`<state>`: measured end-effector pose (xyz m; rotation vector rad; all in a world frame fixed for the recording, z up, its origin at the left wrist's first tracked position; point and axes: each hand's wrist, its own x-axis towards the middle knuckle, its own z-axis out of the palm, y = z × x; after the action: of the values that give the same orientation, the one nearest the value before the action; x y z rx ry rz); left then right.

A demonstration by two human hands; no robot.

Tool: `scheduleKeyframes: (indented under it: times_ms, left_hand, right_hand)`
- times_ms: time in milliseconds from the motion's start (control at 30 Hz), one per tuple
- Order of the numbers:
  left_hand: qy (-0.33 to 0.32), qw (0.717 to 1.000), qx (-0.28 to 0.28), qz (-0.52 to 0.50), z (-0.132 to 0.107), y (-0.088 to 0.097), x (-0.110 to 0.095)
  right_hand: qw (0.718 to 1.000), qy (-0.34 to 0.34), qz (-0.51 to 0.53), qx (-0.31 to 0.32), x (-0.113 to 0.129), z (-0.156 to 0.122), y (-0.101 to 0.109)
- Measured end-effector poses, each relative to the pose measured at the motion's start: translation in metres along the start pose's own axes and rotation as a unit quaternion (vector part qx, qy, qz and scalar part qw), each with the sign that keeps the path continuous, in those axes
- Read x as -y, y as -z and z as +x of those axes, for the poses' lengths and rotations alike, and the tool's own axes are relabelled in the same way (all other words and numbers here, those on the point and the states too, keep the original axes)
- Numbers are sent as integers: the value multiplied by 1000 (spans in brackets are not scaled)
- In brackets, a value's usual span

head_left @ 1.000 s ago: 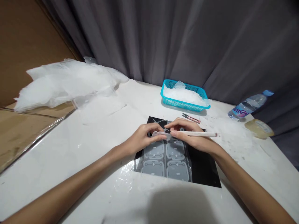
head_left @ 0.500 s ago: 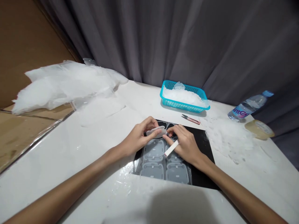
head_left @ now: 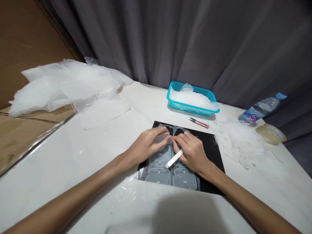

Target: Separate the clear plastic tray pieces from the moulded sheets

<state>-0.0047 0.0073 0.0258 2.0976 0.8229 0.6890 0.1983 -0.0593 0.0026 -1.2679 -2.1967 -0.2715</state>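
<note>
A clear plastic sheet of moulded pieces (head_left: 170, 167) lies on a black mat (head_left: 212, 156) at the middle of the white table. My left hand (head_left: 148, 144) pinches a small clear plastic piece (head_left: 162, 138) at the sheet's upper part. My right hand (head_left: 191, 151) meets it fingertip to fingertip and holds a white pen-like tool (head_left: 174, 158), whose end points down-left over the sheet.
A blue basket (head_left: 192, 99) of clear pieces stands behind the mat, with small pink snips (head_left: 198, 122) in front of it. Loose plastic scraps (head_left: 237, 141), a tape roll (head_left: 270, 133) and a water bottle (head_left: 262, 109) are at right. A heap of plastic sheets (head_left: 65, 84) lies at left.
My right hand swung the white tool from pointing right to pointing down-left and moved closer to the left hand. The left hand lowered the small piece towards the sheet.
</note>
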Motion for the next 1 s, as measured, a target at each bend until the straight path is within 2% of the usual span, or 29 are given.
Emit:
scheduleKeyframes:
  times_ms: [33, 100, 133, 167, 200, 300, 400, 467, 633, 767, 833, 1000]
  left_hand:
    - [8, 999, -33, -10, 2, 3, 2]
    - [60, 986, -138, -74, 8, 11, 8]
    - [102, 962, -219, -128, 12, 17, 12]
    - [149, 945, -231, -177, 16, 22, 16]
    - [183, 937, -213, -208, 18, 27, 19]
    - [203, 938, -159, -233, 21, 34, 19]
    - [174, 940, -66, -286, 16, 33, 8]
    - [153, 943, -32, -294, 13, 31, 2]
    - [137, 956, -11, -260, 10, 28, 2]
    - [131, 949, -6, -287, 10, 22, 3]
    - [133, 941, -22, -310, 9, 17, 0]
    - [143, 912, -64, -380, 6, 3, -4]
  right_hand:
    - [1000, 3, -27, -5, 0, -1, -1]
    - [998, -11, -60, -11, 1, -3, -4]
    - [998, -20, -66, -7, 1, -4, -5]
    - [997, -23, -68, 0, 1, -5, -6]
    - [997, -22, -68, 7, 1, -5, -7]
    - [998, -17, -65, 17, 1, -6, -8]
    - [998, -57, -22, 19, -1, -7, -8]
    - [995, -92, 36, 13, -2, -6, -7]
    - [970, -168, 177, -16, -6, 0, 3]
    - [954, -164, 244, -49, 2, 1, 8]
    - [955, -157, 246, -58, 11, -1, 7]
    - [963, -176, 205, -8, 26, -4, -1]
